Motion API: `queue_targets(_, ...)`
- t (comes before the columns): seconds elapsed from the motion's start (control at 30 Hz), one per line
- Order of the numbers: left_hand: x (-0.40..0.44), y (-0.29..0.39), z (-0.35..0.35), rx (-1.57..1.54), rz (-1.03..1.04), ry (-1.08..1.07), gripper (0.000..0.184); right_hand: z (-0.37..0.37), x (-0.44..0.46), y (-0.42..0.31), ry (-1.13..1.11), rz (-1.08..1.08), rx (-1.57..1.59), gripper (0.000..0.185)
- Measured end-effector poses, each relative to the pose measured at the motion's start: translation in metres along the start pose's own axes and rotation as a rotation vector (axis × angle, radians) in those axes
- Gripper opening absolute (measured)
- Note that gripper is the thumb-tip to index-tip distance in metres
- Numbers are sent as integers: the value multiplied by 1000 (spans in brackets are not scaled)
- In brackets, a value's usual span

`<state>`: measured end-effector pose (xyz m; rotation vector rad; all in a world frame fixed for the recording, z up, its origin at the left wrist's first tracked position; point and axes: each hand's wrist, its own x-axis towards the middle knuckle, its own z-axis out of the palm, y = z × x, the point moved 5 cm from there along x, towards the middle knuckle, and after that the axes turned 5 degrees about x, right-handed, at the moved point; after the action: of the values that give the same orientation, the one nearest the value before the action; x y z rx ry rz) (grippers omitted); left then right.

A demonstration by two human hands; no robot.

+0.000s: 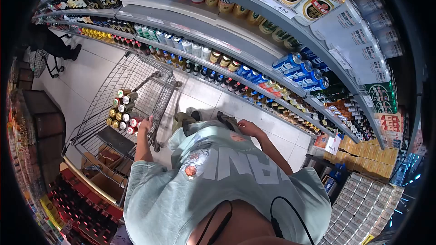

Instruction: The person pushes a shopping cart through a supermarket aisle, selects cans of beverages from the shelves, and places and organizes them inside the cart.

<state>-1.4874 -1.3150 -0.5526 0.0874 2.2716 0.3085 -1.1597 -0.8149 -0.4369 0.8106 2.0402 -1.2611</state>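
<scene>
On the left, my left hand (145, 123) reaches over the side of a wire shopping cart (156, 70), right beside some red cans (134, 122). Its fingers look curled, but what they hold is too small to make out. Several gold-topped cans (119, 109) stand grouped with the red ones in the cart. My right hand (247, 128) hangs in front of my light green shirt (227, 154), with its fingers loosely apart and nothing visible in them. A dark item (226, 120) is close to that hand's fingertips.
Curved shelves (190, 31) of cans and bottles run across the front and right. Stacked can packs (361, 199) stand at the lower right, dark red bottles (81, 204) at the lower left. A person's dark-clothed leg (63, 47) and another cart (38, 61) show at the upper left.
</scene>
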Motion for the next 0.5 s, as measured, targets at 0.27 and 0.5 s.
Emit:
queue_targets(0.27, -28, 9, 0, -440, -225, -204, 93, 30, 19, 2, 60, -47, 127, 40)
queue_targets(0.5, 13, -15, 29, -456, -137, -222, 98, 78, 32, 15, 118, -119, 245, 34)
